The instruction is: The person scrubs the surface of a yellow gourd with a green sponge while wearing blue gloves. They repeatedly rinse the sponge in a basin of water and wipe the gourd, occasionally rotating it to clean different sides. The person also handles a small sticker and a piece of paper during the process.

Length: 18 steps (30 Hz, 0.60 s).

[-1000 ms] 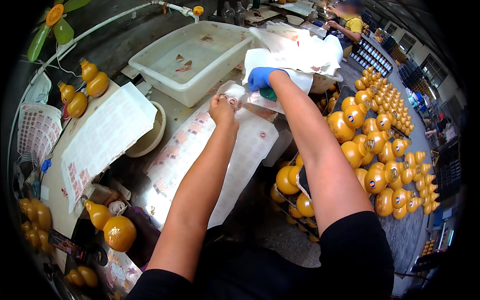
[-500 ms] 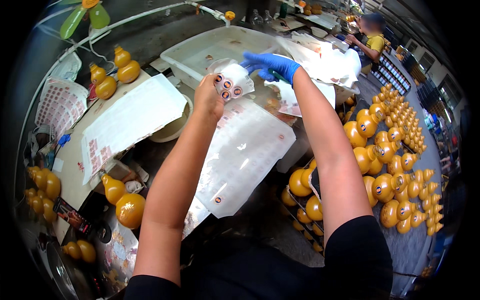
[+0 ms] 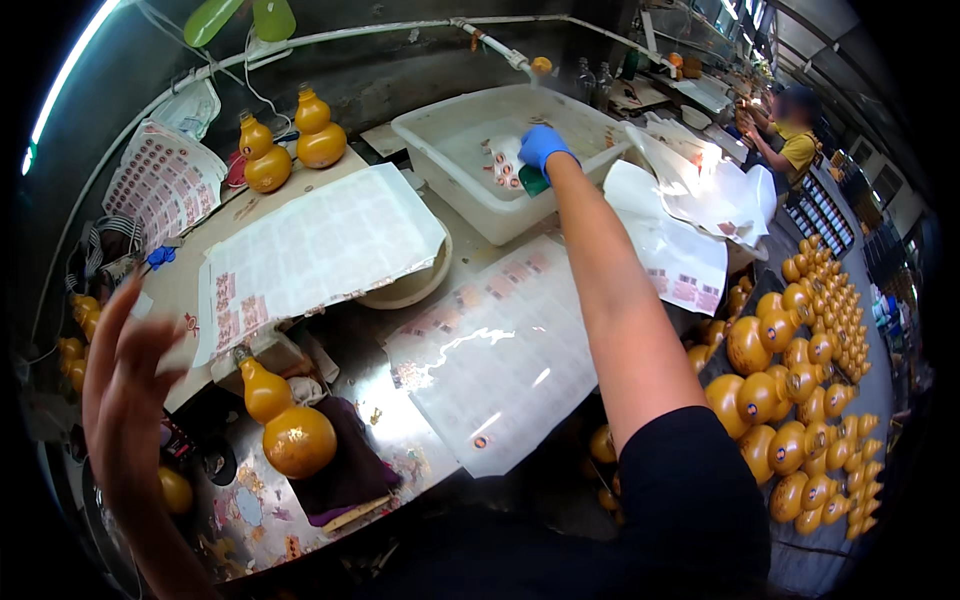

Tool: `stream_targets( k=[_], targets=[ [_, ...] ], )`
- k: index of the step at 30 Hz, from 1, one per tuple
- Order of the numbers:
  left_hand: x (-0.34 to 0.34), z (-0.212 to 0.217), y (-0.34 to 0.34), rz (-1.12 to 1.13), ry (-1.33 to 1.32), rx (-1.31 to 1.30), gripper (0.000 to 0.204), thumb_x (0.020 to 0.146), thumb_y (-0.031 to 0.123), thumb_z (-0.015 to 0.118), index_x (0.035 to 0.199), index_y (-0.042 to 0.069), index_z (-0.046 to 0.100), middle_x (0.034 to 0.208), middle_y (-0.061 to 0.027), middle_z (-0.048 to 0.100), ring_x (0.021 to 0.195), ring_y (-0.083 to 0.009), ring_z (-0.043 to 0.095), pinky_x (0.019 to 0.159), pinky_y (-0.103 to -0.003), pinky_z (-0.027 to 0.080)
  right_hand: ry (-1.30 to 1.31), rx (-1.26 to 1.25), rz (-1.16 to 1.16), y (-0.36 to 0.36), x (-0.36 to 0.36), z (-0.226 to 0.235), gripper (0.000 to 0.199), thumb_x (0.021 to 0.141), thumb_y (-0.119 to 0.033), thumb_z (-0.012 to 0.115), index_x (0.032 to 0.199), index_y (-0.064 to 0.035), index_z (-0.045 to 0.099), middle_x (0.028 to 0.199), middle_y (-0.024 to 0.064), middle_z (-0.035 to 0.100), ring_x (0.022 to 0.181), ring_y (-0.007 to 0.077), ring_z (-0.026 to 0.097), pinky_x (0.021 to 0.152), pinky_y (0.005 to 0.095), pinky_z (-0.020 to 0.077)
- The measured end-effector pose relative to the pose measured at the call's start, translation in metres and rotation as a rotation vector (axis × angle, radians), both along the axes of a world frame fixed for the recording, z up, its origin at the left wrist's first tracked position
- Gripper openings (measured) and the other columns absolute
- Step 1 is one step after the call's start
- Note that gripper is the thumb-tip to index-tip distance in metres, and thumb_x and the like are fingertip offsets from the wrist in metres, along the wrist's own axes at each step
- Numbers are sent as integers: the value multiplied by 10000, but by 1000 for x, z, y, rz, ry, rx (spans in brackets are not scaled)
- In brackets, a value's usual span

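My right hand [image 3: 546, 146], in a blue glove, is closed over a white plastic tub [image 3: 472, 203]. A flat green piece, perhaps a scraper [image 3: 533, 180], sticks out under its fingers. Against the glove, inside the tub, is a small paper piece with round decals [image 3: 503, 165]; whether the fingers also grip it I cannot tell. My bare left hand [image 3: 130, 370] is raised at the far left, blurred, fingers apart with nothing in them. Near it a yellow gourd-shaped bottle [image 3: 290, 425] lies tilted on a dark cloth [image 3: 345, 470].
A translucent decal sheet [image 3: 510, 370] lies on the metal table, and another white sheet [image 3: 320, 245] covers a round basin [image 3: 425, 285]. Two gourd bottles [image 3: 318, 135] stand behind. White papers [image 3: 685, 200] lie right of the tub. Rows of gourd bottles [image 3: 790, 390] fill the right; a person [image 3: 790, 150] works beyond.
My left hand has let go of the decal paper and swung far left. My right hand has reached over the tub, where decal paper now lies by the glove. The view has shifted.
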State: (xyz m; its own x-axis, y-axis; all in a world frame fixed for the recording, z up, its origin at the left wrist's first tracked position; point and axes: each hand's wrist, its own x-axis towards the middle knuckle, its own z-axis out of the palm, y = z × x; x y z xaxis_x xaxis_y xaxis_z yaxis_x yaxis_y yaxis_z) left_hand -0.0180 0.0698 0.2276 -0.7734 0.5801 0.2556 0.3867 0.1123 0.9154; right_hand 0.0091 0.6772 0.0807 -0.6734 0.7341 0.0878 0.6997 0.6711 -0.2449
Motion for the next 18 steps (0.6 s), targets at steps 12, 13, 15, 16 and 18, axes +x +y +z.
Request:
stream_targets(
  k=[12,13,15,16,18],
  targets=[
    [-3,-119,-190,332,-508,281,507,977,233,495,1396,-3,334,1246,-159,534,1161,-294,519,1017,-430,394,-172,-48,-141,-18,-32,-39,354,776,-132,648,1103,2,652,1114,232,629,1022,382,618,893,435,483],
    [-4,-122,-189,318,-517,284,507,978,235,493,1396,-3,335,1249,-159,532,1162,-292,518,1019,-427,393,-151,-25,-141,-16,-33,-40,348,775,-140,650,1094,-1,658,1113,230,629,1022,383,617,897,432,481],
    [-9,-126,-184,283,-530,289,507,979,238,491,1397,-2,335,1256,-158,528,1165,-288,515,1022,-421,390,-176,-42,-117,-10,-34,-42,362,780,-160,650,1113,-16,653,1144,221,619,1047,375,608,912,430,476],
    [-11,-129,-181,275,-525,278,502,981,238,486,1396,-2,338,1256,-157,528,1158,-287,518,1019,-417,391,-227,-81,-90,-4,-36,-43,383,787,-173,646,1141,-28,642,1175,215,608,1072,366,600,923,432,474],
    [-9,-126,-170,268,-507,250,492,985,238,477,1393,-2,343,1257,-154,527,1142,-284,525,1013,-410,393,-278,-108,-46,9,-42,-49,404,787,-188,650,1161,-38,636,1196,213,601,1090,359,595,931,433,472]
  ],
)
